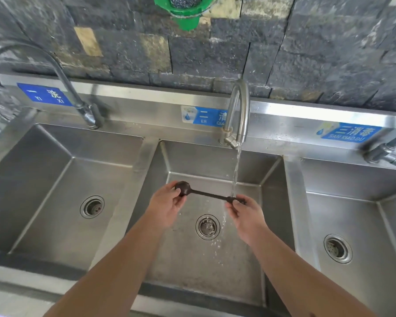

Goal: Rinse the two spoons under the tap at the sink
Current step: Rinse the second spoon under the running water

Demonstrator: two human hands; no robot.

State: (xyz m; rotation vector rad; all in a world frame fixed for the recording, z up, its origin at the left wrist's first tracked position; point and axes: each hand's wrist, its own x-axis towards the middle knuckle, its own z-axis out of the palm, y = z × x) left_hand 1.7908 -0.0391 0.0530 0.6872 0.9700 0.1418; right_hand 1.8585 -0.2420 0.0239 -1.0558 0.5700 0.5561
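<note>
Left hand (166, 203) pinches dark spoon (206, 193) bowl, right hand (244, 208) its handle, under tap (237, 115) stream; wet grip may slip toward drain (207, 226).

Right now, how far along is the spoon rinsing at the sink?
Done: the middle tap is running. In hand: one dark spoon is held level over the middle basin, the left hand gripping its bowl end, the right hand pinching the handle end, with the water stream hitting the handle near the right hand. Left: only one spoon can be made out, so the second apparently still needs rinsing.
</note>
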